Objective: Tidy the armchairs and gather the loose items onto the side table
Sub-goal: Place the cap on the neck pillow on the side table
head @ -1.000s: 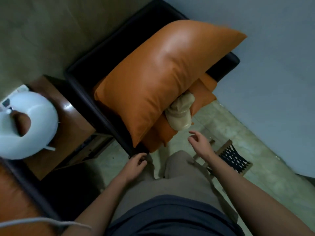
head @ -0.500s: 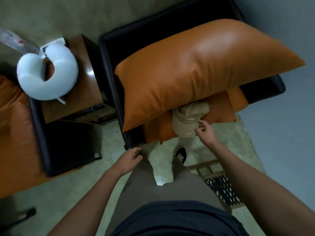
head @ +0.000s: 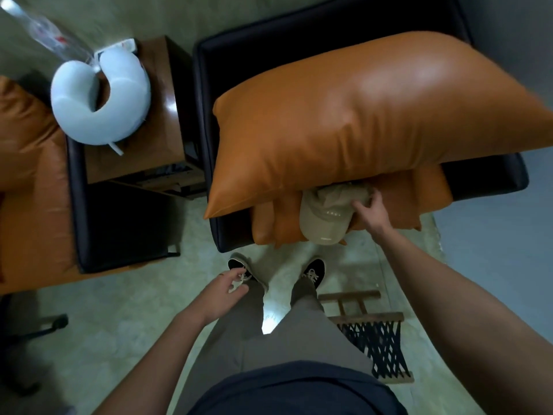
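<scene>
armchairs fill both sides of the frame. at the far left edge sits part of one armchair (head: 74, 205), its dark frame around an orange seat cushion (head: 27, 163). just right of it, in the upper left of the frame, stands the wooden side table (head: 163, 115), wedged between the two chairs. a pale blue neck pillow (head: 98, 97) lies on the table top, its open ends pointing toward the top of the frame, and a clear plastic wrapper (head: 48, 28) trails off from it toward the upper left corner, too blurred to read. a small white item peeks out behind the pillow; i cannot tell what it is.

low in the centre, the left hand (head: 223, 292) hangs over the left shoe (head: 239, 268), fingers loosely curled and holding nothing.

the second armchair (head: 299, 43) takes up the upper right of the frame. a big orange cushion (head: 374, 121) lies tilted across it, on top of the orange seat cushion (head: 419, 202) below. a beige cap (head: 324, 217) is tucked between the two at the front edge of the seat, its brim hanging out toward the floor. the right hand (head: 369, 209) is on the right side of the cap, fingers bent around the fabric in a grip.

at the lower right, a small wooden stool with black netting (head: 374, 339) stands on the floor beside the person's right leg.
</scene>
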Demonstrator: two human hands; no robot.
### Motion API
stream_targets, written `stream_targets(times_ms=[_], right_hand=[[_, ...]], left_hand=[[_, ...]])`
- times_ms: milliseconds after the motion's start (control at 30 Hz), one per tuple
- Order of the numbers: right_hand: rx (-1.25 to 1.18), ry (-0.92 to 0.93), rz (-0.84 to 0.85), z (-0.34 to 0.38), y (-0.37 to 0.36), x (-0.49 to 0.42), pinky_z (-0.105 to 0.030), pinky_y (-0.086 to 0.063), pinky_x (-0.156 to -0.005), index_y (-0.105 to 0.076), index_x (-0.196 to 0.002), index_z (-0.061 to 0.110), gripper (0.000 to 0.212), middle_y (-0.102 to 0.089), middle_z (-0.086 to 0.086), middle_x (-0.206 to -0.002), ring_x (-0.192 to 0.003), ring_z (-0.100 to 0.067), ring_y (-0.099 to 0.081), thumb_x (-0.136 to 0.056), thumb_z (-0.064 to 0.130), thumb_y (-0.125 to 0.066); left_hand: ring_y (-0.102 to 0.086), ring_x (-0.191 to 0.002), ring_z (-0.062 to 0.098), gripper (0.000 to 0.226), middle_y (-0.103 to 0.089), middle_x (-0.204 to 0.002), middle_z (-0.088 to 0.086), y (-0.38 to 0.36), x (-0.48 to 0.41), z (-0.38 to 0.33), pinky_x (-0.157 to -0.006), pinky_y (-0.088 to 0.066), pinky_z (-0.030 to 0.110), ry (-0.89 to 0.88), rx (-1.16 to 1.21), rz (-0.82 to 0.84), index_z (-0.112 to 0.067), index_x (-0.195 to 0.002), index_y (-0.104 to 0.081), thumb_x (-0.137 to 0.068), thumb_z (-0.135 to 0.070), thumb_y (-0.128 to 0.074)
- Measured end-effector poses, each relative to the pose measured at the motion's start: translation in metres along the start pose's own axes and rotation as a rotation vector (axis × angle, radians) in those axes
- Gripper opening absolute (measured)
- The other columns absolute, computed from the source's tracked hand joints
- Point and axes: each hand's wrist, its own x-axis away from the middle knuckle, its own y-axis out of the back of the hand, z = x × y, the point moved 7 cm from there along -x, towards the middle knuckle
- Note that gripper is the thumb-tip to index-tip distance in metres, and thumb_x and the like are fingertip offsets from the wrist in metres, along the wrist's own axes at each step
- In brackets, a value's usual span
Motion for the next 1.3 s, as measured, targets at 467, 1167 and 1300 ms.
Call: stream_targets(times_ms=[467, 1167, 1300], right_hand=[[0.164, 0.077, -0.014, -0.020, -0.012, 0.004, -0.050, -0.058, -0.081, -0.050, -0.140, 0.025, 0.059, -0.067, -0.008, -0.100, -0.092, -0.031, -0.065, -0.083, 0.017, -0.064], [-0.424, 0.421, 0.285, 0.091, 0.026, 0.188, -0.038, -0.052, -0.096, -0.048, -0.147, 0.010, 0.064, -0.062, 0.000, -0.088, -0.092, -0.016, -0.061, -0.088, 0.000, -0.070], [-0.530, 0.432, 0.298, 0.111, 0.032, 0.198, -0.028, -0.055, -0.085, -0.050, -0.144, 0.006, 0.060, -0.063, 0.001, -0.086, -0.087, -0.013, -0.062, -0.088, -0.003, -0.068]], left_hand=[[-0.051, -0.124, 0.017, 0.053, -0.051, -0.138, -0.003, -0.006, 0.011, -0.001, -0.096, -0.039, 0.027, -0.011, -0.061, 0.031, -0.035, -0.146, -0.040, -0.097, -0.043, -0.057], [-0.047, -0.127, 0.009, 0.071, -0.043, -0.140, -0.012, 0.055, 0.006, -0.153, -0.105, -0.044, 0.034, -0.278, 0.309, -0.184, -0.031, -0.153, -0.028, -0.093, -0.061, -0.052], [-0.063, -0.118, 0.016, 0.073, -0.063, -0.133, -0.003, 0.052, 0.012, -0.156, -0.101, -0.052, 0.043, -0.230, 0.738, -0.081, -0.027, -0.143, -0.048, -0.081, -0.063, -0.063]])
